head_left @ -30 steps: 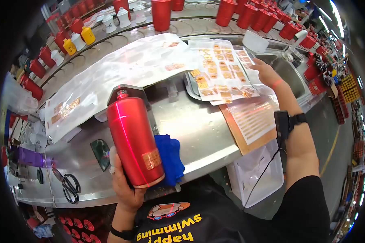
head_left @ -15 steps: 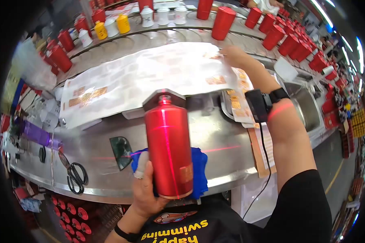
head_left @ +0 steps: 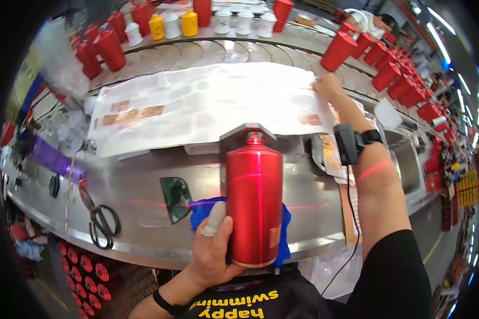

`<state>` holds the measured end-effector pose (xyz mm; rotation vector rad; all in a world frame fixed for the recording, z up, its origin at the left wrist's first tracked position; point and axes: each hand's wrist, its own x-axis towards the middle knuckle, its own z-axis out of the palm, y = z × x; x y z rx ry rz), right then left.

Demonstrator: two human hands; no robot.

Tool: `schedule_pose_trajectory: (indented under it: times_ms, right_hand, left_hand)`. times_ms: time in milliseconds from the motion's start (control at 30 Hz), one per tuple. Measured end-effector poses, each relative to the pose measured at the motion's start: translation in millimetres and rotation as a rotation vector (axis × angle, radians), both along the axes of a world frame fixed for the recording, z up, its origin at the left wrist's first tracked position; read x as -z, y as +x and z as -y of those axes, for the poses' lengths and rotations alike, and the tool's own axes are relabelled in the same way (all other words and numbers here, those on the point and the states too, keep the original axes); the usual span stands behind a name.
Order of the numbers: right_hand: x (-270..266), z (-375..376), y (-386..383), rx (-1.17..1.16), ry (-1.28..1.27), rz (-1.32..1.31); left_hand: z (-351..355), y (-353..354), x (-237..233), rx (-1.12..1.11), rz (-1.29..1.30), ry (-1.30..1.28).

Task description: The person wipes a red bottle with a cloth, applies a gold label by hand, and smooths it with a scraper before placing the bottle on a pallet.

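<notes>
My left hand [head_left: 213, 247] is wrapped round the lower left side of a red metal bottle [head_left: 254, 207], which has a narrow neck and a small gold label [head_left: 273, 237] low on its right. One finger of this hand wears a pale cover. The bottle stands over a blue cloth [head_left: 199, 212], with a dark angular piece [head_left: 226, 139] behind its neck. My right hand [head_left: 329, 87] reaches to the far right corner of a white sticker sheet [head_left: 197, 101]; its fingers are closed at that edge. Gold stickers [head_left: 138, 112] remain on the sheet's left part. Red laser lines cross the bottle.
A dark green scraper [head_left: 175, 199] and black-handled scissors [head_left: 104, 226] lie on the steel table [head_left: 138, 186]. Red canisters [head_left: 338, 50] and white and yellow jars [head_left: 189, 24] line a conveyor behind. A sink [head_left: 404, 159] is at right. Another person [head_left: 367, 24] is at far right.
The view has shifted, so most things appear farther right. The bottle also sits slightly farther right against the scraper. My right hand stays at the sheet's corner.
</notes>
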<state>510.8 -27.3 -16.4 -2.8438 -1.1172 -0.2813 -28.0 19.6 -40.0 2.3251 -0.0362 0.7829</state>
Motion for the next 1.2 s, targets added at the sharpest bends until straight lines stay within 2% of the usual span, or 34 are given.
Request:
schedule_pose_trajectory:
  times_ms: [33,133,233,333,433,467,567,667,700,767,867,967,1033,1133,1200]
  right_hand:
    - [3.8,0.1,-1.8,-0.045,0.024,0.064]
    - [2.0,5.4,-15.8,0.098,0.331,-0.089]
    - [-8.7,10.5,-29.6,0.138,0.265,-0.178]
    - [-7.8,12.8,-31.3,-0.012,0.231,0.132]
    - [-20.4,13.0,-30.5,-0.208,0.221,0.304]
    - [-28.9,6.9,-27.7,-0.334,0.212,0.204]
    - [-85.9,-16.2,-105.1,-0.303,0.243,-0.536]
    - [-67.0,-39.5,-96.1,-0.522,-0.139,-0.307]
    - [-54.9,-43.8,-98.3,-0.510,-0.242,-0.223]
    - [-39.2,-46.3,-106.4,-0.461,-0.292,-0.078]
    - [-47.3,-34.6,-111.4,-0.478,-0.308,-0.041]
    - [-75.2,-9.3,-134.9,-0.682,-0.030,-0.073]
    - [-104.8,10.7,-173.0,-0.717,0.014,-0.157]
    - [-143.3,40.9,-226.6,-0.824,0.024,-0.189]
    - [-173.0,57.7,-266.3,-0.841,-0.011,-0.310]
  left_hand:
    - [0.8,1.6,-1.6,0.003,0.014,-0.010]
    - [0.8,0.5,1.2,-0.004,0.022,-0.024]
    - [2.9,-1.1,1.0,-0.024,0.016,-0.025]
    - [2.1,-3.5,-1.9,-0.032,-0.013,0.034]
    - [3.4,-4.7,-2.1,-0.030,-0.023,0.014]
    - [3.1,-4.1,-2.0,-0.032,-0.014,0.017]
    - [2.9,-1.8,-1.3,-0.033,0.009,0.007]
    - [3.8,-0.1,2.5,-0.033,0.030,-0.016]
    - [4.0,-0.6,2.9,-0.039,0.025,-0.017]
    - [3.8,-1.8,0.2,-0.044,0.018,-0.004]
    - [1.5,-0.2,-4.6,-0.061,0.012,0.019]
    - [3.9,0.4,-5.8,-0.091,-0.031,-0.008]
    - [3.8,0.9,-12.1,-0.084,-0.100,-0.054]
    - [4.4,-0.6,-10.3,-0.118,-0.066,0.012]
    - [4.5,-2.0,-15.0,-0.124,-0.086,0.067]
